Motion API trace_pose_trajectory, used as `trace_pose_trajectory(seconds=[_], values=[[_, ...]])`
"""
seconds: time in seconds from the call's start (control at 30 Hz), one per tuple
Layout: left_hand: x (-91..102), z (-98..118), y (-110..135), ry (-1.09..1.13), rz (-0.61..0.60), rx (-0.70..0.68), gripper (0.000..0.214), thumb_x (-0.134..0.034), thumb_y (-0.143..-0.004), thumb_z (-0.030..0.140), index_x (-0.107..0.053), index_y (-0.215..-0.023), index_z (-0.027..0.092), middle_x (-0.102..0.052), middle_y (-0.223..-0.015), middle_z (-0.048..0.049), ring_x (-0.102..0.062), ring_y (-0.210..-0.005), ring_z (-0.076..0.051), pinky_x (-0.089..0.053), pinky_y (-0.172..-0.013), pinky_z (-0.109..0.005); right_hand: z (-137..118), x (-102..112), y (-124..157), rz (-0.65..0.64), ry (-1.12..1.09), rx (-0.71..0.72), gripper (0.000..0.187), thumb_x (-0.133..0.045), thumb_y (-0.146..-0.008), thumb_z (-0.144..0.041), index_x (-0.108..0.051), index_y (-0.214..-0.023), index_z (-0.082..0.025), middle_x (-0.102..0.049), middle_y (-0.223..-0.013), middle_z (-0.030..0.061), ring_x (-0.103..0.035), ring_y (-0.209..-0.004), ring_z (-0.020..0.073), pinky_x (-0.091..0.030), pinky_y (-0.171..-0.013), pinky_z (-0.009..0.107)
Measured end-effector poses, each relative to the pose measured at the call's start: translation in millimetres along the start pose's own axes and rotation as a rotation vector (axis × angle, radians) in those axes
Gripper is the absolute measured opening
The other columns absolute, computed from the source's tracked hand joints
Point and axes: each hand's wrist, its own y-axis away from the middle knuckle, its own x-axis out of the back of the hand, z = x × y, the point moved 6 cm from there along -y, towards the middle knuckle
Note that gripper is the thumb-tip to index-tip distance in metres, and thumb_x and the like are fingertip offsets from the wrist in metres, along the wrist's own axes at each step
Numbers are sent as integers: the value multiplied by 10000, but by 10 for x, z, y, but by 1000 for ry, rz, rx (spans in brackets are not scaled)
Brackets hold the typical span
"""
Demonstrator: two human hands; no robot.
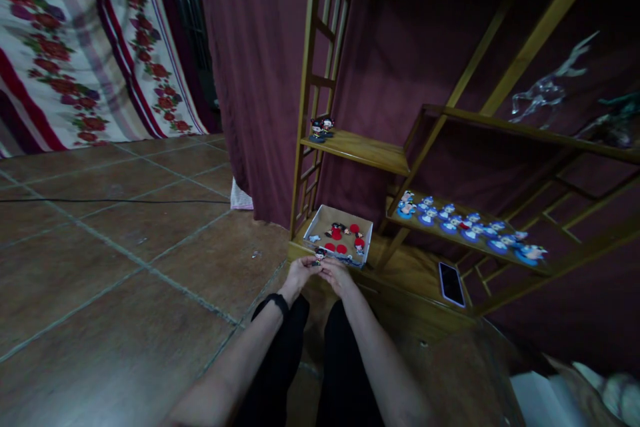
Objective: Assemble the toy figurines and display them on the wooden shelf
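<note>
A small black-haired figurine is held upright between my two hands, just in front of a cardboard box. My left hand is closed on it from the left, and the fingers of my right hand close on its base from the right. Behind my fingers sits the shallow open box, holding several red discs and more dark-haired figurines. Two similar figurines stand on the small shelf above.
Blue-and-white figurines line the middle shelf on the right. A phone lies on the lowest shelf. A clear horse-like ornament stands higher up. A black cable crosses the tiled floor, and a maroon curtain hangs beside the wooden rack.
</note>
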Motion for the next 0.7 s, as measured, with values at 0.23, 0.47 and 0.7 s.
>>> trace_pose_trajectory(seconds=[0.23, 0.47, 0.7], values=[[30, -37, 12, 113, -27, 61, 361, -789, -466, 232, -625, -769, 123, -659, -667, -23, -598, -614, -136, -459, -630, -274, -22, 38, 58, 82, 10, 50, 270, -692, -574, -274, -616, -809, -167, -671, -688, 26, -640, -657, 169, -493, -723, 350], [30, -66, 2, 273, -95, 195, 273, -761, -553, 144, -637, -794, 117, -669, -728, -56, -618, -666, -122, -479, -706, -251, -27, 77, 34, 75, 31, 46, 295, -693, -563, -279, -601, -819, -166, -670, -674, 29, -637, -635, 155, -493, -688, 317], [3, -89, -28, 316, -147, 196, 235, -718, -618, 136, -629, -835, 125, -674, -799, -74, -634, -722, -142, -488, -757, -273, -18, 124, -34, 150, 140, 61, 235, -681, -570, -295, -604, -753, -170, -644, -620, 2, -601, -561, 117, -493, -622, 279]])
